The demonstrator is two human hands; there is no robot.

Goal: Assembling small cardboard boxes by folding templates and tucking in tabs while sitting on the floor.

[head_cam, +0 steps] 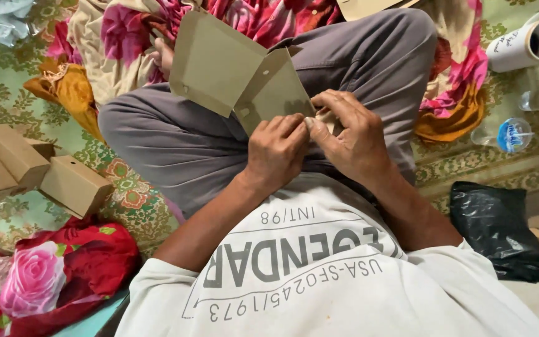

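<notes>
hands, left hand and right hand, both pinching tan cardboard sheet; folded tan boxes lie left.

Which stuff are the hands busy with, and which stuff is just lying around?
In use:
- flat cardboard piece, held by left hand and right hand
- folded cardboard boxes, same material, beside the knee

Lying about:
- white mug
- plastic bottles
- black plastic bag
- flowered blankets
</notes>
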